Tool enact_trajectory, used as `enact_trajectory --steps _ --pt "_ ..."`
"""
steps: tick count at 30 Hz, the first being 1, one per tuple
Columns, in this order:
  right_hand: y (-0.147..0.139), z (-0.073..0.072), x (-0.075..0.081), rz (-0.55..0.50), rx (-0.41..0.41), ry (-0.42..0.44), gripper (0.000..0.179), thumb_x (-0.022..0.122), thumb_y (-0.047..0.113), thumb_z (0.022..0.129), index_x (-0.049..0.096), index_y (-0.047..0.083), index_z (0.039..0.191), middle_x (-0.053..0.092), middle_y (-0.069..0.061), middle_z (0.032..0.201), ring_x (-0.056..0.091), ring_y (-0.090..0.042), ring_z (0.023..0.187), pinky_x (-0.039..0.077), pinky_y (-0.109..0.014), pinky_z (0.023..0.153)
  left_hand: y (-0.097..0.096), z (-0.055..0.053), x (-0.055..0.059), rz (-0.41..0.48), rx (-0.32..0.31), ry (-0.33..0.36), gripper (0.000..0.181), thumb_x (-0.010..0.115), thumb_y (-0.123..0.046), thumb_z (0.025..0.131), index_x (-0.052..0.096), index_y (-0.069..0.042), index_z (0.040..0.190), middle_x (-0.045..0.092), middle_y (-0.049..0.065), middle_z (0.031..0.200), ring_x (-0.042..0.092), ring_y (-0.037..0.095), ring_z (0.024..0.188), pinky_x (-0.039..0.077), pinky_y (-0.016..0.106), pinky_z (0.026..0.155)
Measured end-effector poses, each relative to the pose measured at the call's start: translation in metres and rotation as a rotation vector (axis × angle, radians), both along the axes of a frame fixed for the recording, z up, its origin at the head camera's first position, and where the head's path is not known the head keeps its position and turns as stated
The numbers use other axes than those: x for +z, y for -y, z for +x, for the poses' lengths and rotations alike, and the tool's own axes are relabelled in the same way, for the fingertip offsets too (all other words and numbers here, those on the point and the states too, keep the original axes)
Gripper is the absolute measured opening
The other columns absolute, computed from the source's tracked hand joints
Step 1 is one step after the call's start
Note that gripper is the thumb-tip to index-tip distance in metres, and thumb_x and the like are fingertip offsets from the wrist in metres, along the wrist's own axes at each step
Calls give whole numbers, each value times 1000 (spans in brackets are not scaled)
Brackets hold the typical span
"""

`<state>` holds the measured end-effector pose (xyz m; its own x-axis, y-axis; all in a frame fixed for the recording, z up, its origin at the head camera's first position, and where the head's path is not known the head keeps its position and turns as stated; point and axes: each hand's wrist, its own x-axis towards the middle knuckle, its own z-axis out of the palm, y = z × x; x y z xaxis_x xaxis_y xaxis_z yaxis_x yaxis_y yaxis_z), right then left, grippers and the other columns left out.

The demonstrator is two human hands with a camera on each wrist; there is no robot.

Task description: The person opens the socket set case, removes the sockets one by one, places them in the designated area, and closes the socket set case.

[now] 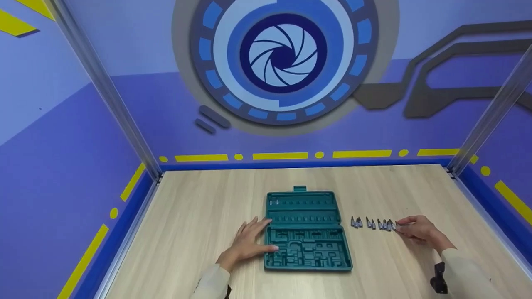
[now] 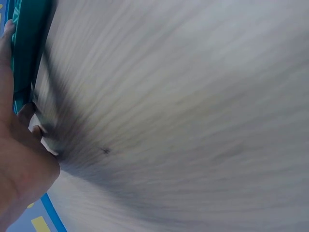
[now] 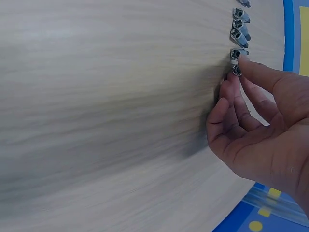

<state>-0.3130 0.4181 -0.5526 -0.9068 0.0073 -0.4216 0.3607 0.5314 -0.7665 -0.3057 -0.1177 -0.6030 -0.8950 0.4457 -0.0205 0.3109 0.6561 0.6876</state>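
A green plastic tool case (image 1: pixel 305 224) lies unfolded on the table, its moulded recesses facing up. My left hand (image 1: pixel 248 242) rests at its left edge, fingers spread, thumb laid over the lower half's rim. To the right of the case, several small metal sockets (image 1: pixel 369 223) lie in a loose row. At the row's right end, my right hand (image 1: pixel 419 230) pinches one socket (image 3: pixel 237 70) between thumb and fingers. Its round hollow end faces the right wrist camera, beside another socket (image 3: pixel 236 53). Two small metal pieces (image 1: pixel 274 202) sit in the case's upper left corner.
The light wooden table (image 1: pixel 199 207) ends at a blue and purple back wall (image 1: pixel 141 108) and side panels. Metal posts (image 1: pixel 104 83) stand at the back corners. A latch tab (image 1: pixel 299 188) sticks out from the case's far edge.
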Motion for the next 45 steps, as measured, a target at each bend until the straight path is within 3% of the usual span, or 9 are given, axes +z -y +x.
enact_trajectory --steps 11,20,29,36,41,45 --pt "-7 0 3 41 -4 26 41 67 10 97 55 -15 127 61 6 76 49 -8 61 40 -23 55 -6 0 5 -51 -16 30 94 74 -61 85 36 -17 160 37 9 166 22 40 157 9 67 126" --pt "-11 6 2 51 -2 -10 43 66 11 97 54 -16 129 63 7 74 49 -7 59 40 -22 52 -10 -1 2 -56 -19 46 95 73 -62 85 35 -18 160 35 10 166 22 40 157 9 66 126" --pt "-13 6 8 70 11 -10 41 68 12 96 58 -15 126 66 5 76 54 -9 63 44 -24 55 -8 -6 -13 -35 5 39 99 70 -71 82 35 -24 161 35 6 167 20 37 158 6 64 128" --pt "-23 5 22 69 69 -3 44 66 10 97 54 -17 129 63 5 72 49 -8 58 42 -22 52 -10 -6 -15 -24 6 44 100 70 -73 81 35 -23 160 34 7 167 19 37 158 5 64 128" --pt "-19 -3 33 102 84 -26 46 62 14 99 53 -16 133 63 3 76 54 -12 68 45 -26 60 -7 -4 -8 -16 -15 -5 99 68 -72 83 35 -19 160 37 12 165 23 44 156 9 70 124" --pt "-8 -8 36 66 108 -29 48 63 19 100 53 -12 136 70 1 94 63 -13 83 51 -29 71 -3 0 -3 -19 -9 -14 99 69 -70 83 37 -17 159 38 14 164 25 47 154 10 72 122"
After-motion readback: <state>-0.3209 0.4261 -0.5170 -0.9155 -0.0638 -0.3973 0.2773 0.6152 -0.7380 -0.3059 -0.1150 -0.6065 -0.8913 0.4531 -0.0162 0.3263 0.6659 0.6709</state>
